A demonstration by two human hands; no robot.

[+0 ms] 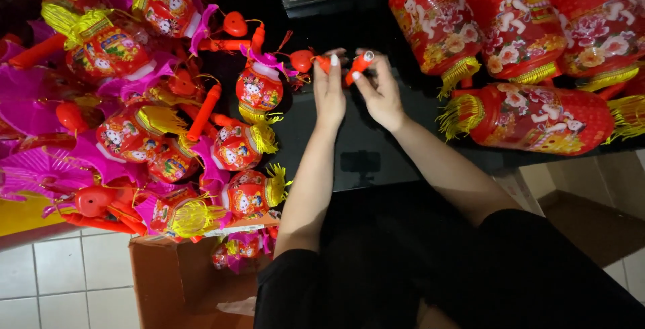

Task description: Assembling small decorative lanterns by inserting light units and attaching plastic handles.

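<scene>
Hands, two, bare, raised together over the black tabletop (pixel 366 154), which serves as landmark for all entries.

Left hand (pixel 329 94): above the tabletop's far middle, fingers closed around a small red-orange part (pixel 323 62) that pokes out past the thumb. Red cord trails from it leftward to a heart-shaped red piece (pixel 302 60).

Right hand (pixel 381 90): just beside the left, fingertips pinching a short red-orange tube (pixel 360 65). Tube's long axis tilts up and to the right, silver cap at the upper end, lower end aimed at the left hand's part. The two pieces are near, a small gap between; each hand is clamped on its own.

Small lanterns (pixel 259 87), red with yellow tassels and magenta frills: heaped off the tabletop's left edge.

Large red lanterns (pixel 531 117), figure prints: stacked on the tabletop's right side, well apart from the hands.

Cardboard box (pixel 175 278): below the tabletop's left near corner, open, on tiled floor (pixel 60 282).
</scene>
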